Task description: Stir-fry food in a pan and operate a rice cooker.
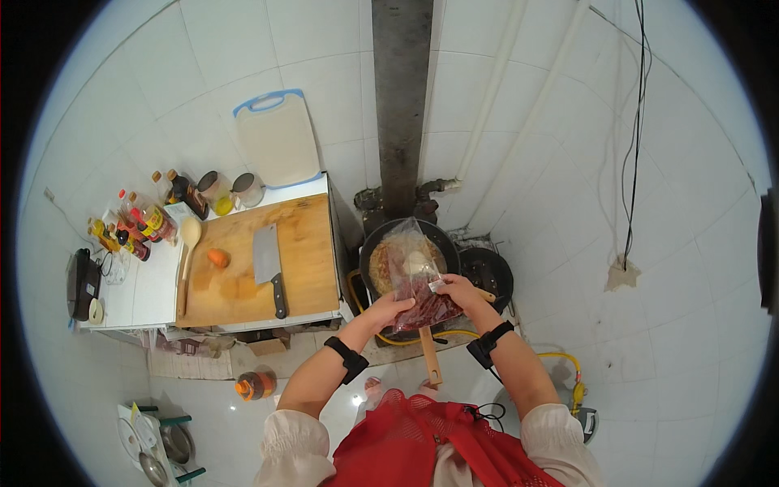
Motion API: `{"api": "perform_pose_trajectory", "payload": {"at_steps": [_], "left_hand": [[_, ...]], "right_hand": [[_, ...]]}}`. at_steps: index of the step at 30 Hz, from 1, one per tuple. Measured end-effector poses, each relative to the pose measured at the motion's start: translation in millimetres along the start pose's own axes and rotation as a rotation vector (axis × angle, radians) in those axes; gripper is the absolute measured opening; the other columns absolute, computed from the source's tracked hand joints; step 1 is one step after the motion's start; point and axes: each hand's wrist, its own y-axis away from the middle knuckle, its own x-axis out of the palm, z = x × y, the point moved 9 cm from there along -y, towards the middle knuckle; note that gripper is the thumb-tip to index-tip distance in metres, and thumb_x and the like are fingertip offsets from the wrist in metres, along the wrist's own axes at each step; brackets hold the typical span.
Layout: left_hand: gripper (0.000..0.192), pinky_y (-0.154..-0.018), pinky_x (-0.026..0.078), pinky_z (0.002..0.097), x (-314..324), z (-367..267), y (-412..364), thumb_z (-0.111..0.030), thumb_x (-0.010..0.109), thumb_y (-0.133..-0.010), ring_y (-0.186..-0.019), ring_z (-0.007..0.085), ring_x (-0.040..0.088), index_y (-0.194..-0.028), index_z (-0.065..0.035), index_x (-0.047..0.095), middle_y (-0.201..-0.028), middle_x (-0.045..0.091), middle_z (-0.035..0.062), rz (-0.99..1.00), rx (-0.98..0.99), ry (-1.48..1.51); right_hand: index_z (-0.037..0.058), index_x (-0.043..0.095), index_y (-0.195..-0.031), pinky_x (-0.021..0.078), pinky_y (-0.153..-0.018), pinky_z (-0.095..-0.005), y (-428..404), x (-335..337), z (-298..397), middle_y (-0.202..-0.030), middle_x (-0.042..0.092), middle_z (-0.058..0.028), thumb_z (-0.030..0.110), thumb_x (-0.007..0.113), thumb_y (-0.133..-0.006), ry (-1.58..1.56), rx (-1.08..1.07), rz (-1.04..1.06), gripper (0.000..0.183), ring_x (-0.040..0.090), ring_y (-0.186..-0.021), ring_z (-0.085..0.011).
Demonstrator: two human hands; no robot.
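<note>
A clear plastic bag (426,304) with dark red contents in its lower part is held up between both hands. My left hand (388,310) grips its left side, thumb on top. On its right side, near a small white label, my right hand (459,292) pinches the plastic. Behind the bag is a dark frying pan (451,243) on the stove, holding a light brown food (380,262) and a paler lump seen through the plastic. The pan's wooden handle (429,356) points towards me.
Left of the stove, a wooden cutting board (237,292) bears a cleaver (268,255) and an orange carrot piece (218,258). A wooden spoon (188,243), sauce bottles (149,219) and jars (248,190) stand beside it. A second dark pan (496,268) sits right; a yellow hose (459,333) runs in front.
</note>
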Motion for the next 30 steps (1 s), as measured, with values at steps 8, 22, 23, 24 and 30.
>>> {"api": "perform_pose_trajectory", "payload": {"at_steps": [8,22,23,24,30], "left_hand": [[0.046,-0.091,0.047,0.0321,-1.8,6.0,-6.6,-0.015,0.059,-0.091,-0.107,0.0179,0.057,-0.133,-0.0022,0.044,-0.121,0.057,0.0083,-0.003,0.042,-0.141],[0.078,-0.103,0.037,0.0373,54.8,-27.3,20.7,-0.011,0.062,-0.085,-0.128,0.0317,0.043,-0.145,-0.0009,0.013,-0.139,0.039,0.0235,-0.072,0.505,-0.766],[0.078,-0.103,0.037,0.0373,56.3,-29.0,22.3,-0.011,0.062,-0.085,-0.128,0.0317,0.043,-0.145,-0.0009,0.013,-0.139,0.039,0.0235,-0.070,0.505,-0.767],[0.078,-0.101,0.038,0.0378,58.5,-34.0,26.8,-0.011,0.061,-0.086,-0.127,0.0332,0.045,-0.146,-0.0028,0.013,-0.139,0.039,0.0250,-0.083,0.533,-0.788],[0.073,-0.096,0.042,0.0404,65.3,-57.0,48.2,-0.011,0.059,-0.087,-0.121,0.0388,0.049,-0.146,-0.0066,0.016,-0.136,0.042,0.0266,-0.155,0.560,-0.882]], "right_hand": [[-0.0023,0.055,-0.122,0.0468,-0.084,-0.0299,-2.1,4.5,-11.9,-0.109,0.062,-0.0094,0.002,0.059,-0.082,-0.105,-0.071,0.082,0.041,0.060,-0.094,-0.0189],[0.0070,0.044,-0.134,0.0383,-0.100,-0.0333,40.4,-24.1,-13.2,-0.137,0.045,-0.0078,-0.015,0.051,-0.077,-0.352,-0.357,0.119,0.061,0.045,-0.125,-0.0210],[0.0074,0.044,-0.134,0.0378,-0.101,-0.0332,40.9,-25.8,-12.0,-0.137,0.045,-0.0067,-0.015,0.051,-0.076,-0.361,-0.364,0.108,0.062,0.045,-0.125,-0.0206],[0.0078,0.044,-0.133,0.0373,-0.101,-0.0331,41.5,-26.5,-10.8,-0.137,0.045,-0.0056,-0.015,0.051,-0.076,-0.371,-0.372,0.098,0.063,0.045,-0.125,-0.0201],[0.0086,0.045,-0.134,0.0368,-0.101,-0.0322,48.5,-26.1,7.3,-0.138,0.045,-0.0034,-0.016,0.052,-0.073,-0.483,-0.446,0.098,0.066,0.043,-0.126,-0.0196]]}}
